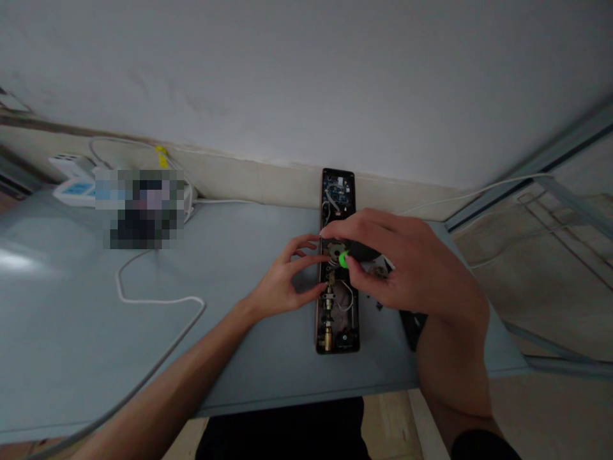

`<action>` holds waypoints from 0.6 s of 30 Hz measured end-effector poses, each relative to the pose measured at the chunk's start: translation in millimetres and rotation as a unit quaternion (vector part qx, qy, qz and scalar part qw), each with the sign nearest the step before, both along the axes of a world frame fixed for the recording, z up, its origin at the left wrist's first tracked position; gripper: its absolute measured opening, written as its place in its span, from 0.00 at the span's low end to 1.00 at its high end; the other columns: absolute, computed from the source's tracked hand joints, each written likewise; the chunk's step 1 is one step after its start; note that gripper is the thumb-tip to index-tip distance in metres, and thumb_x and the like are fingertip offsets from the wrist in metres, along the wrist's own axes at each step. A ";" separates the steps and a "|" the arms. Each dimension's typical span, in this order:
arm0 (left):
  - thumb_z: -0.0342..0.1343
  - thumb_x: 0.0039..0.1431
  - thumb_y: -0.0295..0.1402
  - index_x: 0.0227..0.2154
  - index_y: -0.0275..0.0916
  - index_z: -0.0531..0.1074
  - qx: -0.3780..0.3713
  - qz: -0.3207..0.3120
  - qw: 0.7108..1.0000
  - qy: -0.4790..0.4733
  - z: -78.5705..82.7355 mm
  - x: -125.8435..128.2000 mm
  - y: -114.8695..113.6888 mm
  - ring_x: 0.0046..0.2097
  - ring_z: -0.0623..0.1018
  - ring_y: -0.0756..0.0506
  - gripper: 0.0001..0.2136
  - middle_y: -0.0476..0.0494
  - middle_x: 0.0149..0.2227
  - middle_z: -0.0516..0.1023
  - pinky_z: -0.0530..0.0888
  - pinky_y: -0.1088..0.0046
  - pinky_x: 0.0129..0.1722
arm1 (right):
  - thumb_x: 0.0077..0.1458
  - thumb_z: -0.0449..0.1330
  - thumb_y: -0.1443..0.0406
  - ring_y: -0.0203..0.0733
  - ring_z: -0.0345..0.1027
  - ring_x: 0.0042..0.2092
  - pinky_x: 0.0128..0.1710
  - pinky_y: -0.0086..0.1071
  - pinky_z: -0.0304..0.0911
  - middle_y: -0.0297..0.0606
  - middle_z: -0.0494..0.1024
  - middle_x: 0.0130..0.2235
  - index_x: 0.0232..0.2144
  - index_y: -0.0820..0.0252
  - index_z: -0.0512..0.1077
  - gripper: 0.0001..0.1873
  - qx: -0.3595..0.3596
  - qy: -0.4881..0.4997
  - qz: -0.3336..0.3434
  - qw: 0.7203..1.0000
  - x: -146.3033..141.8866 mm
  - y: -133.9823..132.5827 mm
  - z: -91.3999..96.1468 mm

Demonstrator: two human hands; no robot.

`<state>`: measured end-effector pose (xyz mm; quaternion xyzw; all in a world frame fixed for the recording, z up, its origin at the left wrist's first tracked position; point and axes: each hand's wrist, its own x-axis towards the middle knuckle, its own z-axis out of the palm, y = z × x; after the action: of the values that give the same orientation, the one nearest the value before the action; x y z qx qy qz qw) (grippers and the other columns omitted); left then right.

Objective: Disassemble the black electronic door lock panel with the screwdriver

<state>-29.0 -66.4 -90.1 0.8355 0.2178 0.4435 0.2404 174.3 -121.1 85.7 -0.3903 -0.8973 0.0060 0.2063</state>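
A long dark door lock housing [336, 271] lies with its open side up, showing a circuit board, metal parts, a brass cylinder and a thin white wire. My left hand [285, 281] reaches over its left edge. Its fingers are spread, and the index fingertip and thumb touch the parts near the middle. From the right, my right hand [402, 262] is closed around a screwdriver with a green end [343, 259], held over the round metal part. The screwdriver's tip and most of its handle are hidden by the hand.
Small dark pieces [379, 306] lie right of the housing, and a black part [412, 327] sits partly under my right forearm. A white cable [163, 299] crosses the table's left side. A power strip [74, 191] and a blurred item stand at the back left, by the wall.
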 end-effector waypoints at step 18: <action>0.66 0.61 0.31 0.54 0.41 0.77 -0.015 0.000 1.000 0.001 3.6 2.5 -4.2 0.62 0.71 0.37 0.18 0.33 0.63 0.66 0.74 0.55 0.59 | 0.60 0.61 0.70 0.36 0.79 0.40 0.42 0.28 0.71 0.35 0.84 0.42 0.47 0.58 0.74 0.13 0.092 0.052 -0.028 0.994 13.2 -2.3 8.6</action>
<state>-26.4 -70.6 -86.5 0.8323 0.2250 0.4392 0.2524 187.4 -123.5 94.2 -0.3942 -0.8706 -0.0618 0.2879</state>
